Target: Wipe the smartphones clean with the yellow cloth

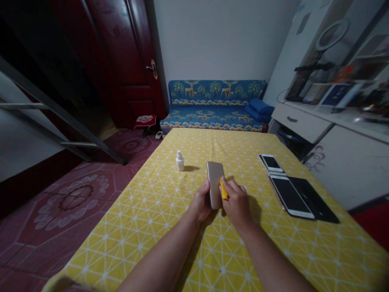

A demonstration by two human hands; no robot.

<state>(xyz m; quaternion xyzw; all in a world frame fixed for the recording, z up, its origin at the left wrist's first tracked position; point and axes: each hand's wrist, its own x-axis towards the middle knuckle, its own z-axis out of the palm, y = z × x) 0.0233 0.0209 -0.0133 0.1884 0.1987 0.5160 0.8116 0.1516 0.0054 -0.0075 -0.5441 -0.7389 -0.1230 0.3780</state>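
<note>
My left hand [200, 202] holds a gold smartphone [215, 182] tilted up on its lower edge, with its plain metal back towards my right hand. My right hand [235, 200] grips a small yellow pad [224, 188], pressing it against the phone's back. Most of the pad is hidden by my fingers. A small white dropper bottle [180, 161] stands upright on the yellow patterned tablecloth [152, 227], left of the hands and apart from them. To the right lie a white smartphone [271, 163], a larger white smartphone [291, 196] and a black flat case [316, 198].
The table's left edge borders a red patterned floor [73, 202]. A blue deer-patterned sofa [212, 105] lies beyond the far edge. A white drawer unit [299, 121] stands to the right, and a dark red door [121, 61] is at the back left.
</note>
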